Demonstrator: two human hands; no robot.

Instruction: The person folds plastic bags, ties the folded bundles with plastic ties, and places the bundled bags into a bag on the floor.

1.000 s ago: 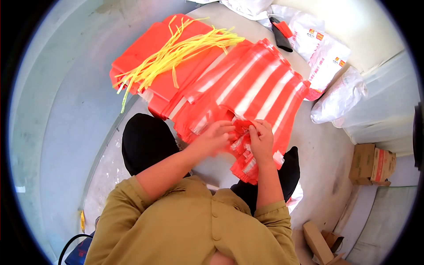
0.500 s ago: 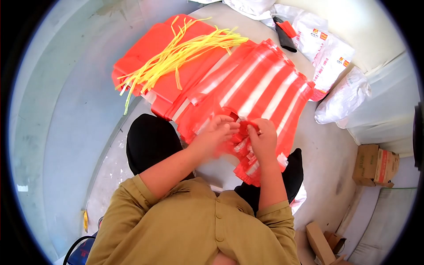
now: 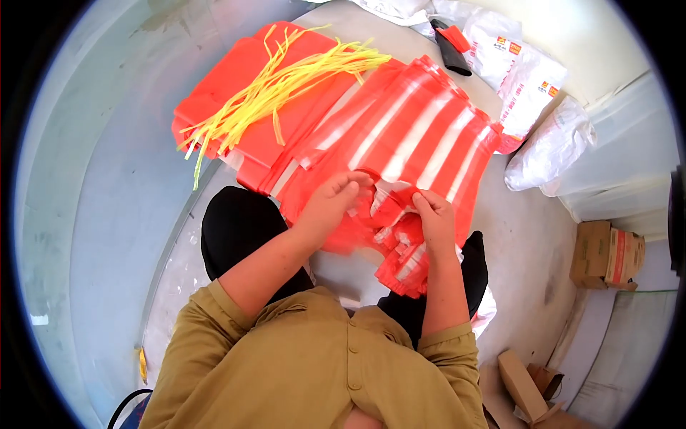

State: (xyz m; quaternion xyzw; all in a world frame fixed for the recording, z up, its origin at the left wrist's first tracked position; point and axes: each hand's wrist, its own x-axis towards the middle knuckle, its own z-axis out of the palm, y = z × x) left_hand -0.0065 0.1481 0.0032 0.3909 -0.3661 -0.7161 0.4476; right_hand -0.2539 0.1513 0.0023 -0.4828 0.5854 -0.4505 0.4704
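Observation:
A stack of red-and-white striped plastic sheeting (image 3: 414, 136) lies spread out before me, its near end crumpled into folds between my legs. My right hand (image 3: 434, 217) pinches a red edge of the plastic between thumb and fingers. To its left, my left hand (image 3: 336, 201) hovers over the sheeting with fingers stretched out and the thumb apart, right at the bunched folds (image 3: 400, 236). Beyond my left hand, a bundle of thin yellow strips (image 3: 286, 89) lies loose across folded red plastic (image 3: 221, 89).
White printed sacks (image 3: 529, 86) and a black tube-like item (image 3: 450, 50) with a red piece lie at the back right. A cardboard box (image 3: 597, 254) stands by the right wall, with cardboard pieces (image 3: 522, 386) below it. My black-clad knees (image 3: 243, 236) flank the sheeting.
My left hand has moved slightly left and up, its fingers drawing away from the right hand. The right hand keeps its pinch, and the gap in the plastic between the hands looks wider.

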